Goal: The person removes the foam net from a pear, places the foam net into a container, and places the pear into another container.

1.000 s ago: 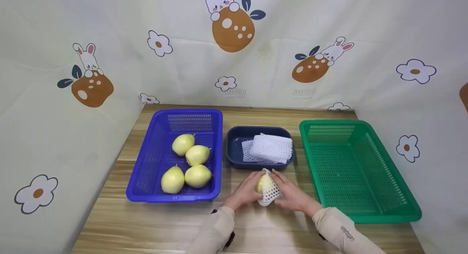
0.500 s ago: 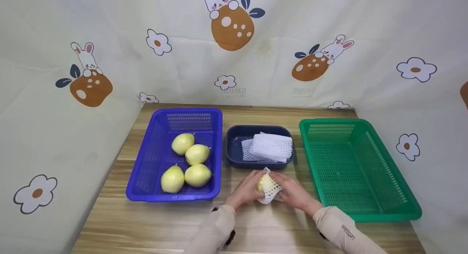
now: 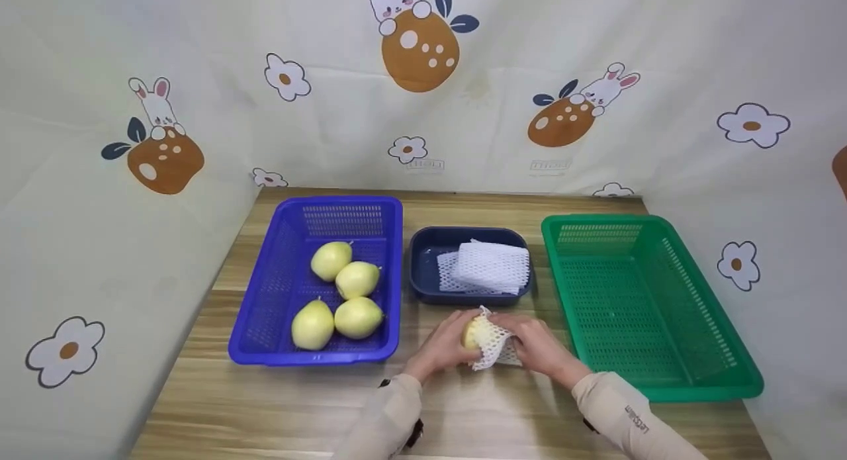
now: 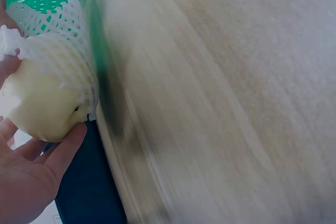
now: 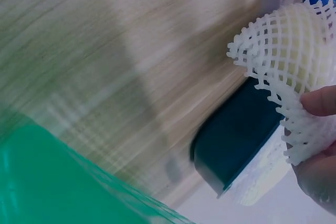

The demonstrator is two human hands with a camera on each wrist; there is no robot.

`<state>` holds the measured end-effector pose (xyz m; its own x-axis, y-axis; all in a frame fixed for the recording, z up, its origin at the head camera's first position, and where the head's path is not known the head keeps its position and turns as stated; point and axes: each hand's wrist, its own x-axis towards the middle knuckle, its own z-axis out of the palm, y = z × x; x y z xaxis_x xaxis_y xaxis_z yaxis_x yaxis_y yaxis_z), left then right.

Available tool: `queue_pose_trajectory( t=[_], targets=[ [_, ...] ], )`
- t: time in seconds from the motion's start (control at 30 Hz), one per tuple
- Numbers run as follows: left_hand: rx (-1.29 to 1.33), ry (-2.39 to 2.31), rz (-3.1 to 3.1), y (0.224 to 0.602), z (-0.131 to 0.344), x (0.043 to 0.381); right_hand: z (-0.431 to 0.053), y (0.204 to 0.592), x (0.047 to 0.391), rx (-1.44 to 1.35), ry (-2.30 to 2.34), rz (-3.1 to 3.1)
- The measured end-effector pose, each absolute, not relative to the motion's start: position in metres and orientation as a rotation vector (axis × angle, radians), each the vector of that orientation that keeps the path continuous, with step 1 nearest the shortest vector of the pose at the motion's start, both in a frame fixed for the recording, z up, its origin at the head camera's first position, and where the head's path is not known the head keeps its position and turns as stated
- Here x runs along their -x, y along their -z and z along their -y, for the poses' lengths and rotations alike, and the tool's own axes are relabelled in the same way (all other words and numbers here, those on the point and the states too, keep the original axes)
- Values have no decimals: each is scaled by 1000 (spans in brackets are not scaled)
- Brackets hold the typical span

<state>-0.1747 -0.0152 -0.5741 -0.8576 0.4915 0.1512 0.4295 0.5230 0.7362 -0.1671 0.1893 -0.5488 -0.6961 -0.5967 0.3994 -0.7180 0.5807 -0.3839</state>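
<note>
Between the two hands is a pale yellow pear (image 4: 39, 98), partly covered by a white foam net sleeve (image 5: 283, 40). My left hand (image 3: 442, 344) holds the pear's bare end, thumb and fingers around it in the left wrist view. On the other side my right hand (image 3: 534, 344) pinches the edge of the net between thumb and fingers. The net drapes over the pear's right side, its loose end hanging toward the table. The fingertips of the right hand are partly hidden behind the net in the head view.
A blue basket (image 3: 255, 281) at the left holds several pears (image 3: 313, 325). Behind the hands stands a dark blue tray (image 3: 423, 245) with a pile of white foam nets (image 3: 493, 267). At the right is a green basket (image 3: 612, 314) on the wooden table (image 3: 490, 420).
My right hand has shifted slightly to the right, drawing the net's loose end out with it. The left hand keeps its hold on the pear, nearly still.
</note>
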Motion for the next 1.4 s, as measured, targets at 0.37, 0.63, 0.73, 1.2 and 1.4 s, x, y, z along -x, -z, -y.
queue_pose_trajectory(
  t=[0.37, 0.63, 0.73, 1.2, 1.4],
  targets=[
    [-768, -1160, -2701, 563, 23, 171, -196, 536, 168, -1046, -675, 2608],
    [-775, -1120, -2776, 544, 37, 171, -201, 526, 170, -966, -643, 2543],
    [-789, -1100, -2825, 533, 42, 172, -202, 519, 171, -953, -642, 2506],
    [-809, -1025, -2997, 476, 78, 188, -206, 477, 178, -884, -578, 2464],
    [-756, -987, -3057, 457, 96, 198, -206, 452, 188, -827, -551, 2432]
  ],
)
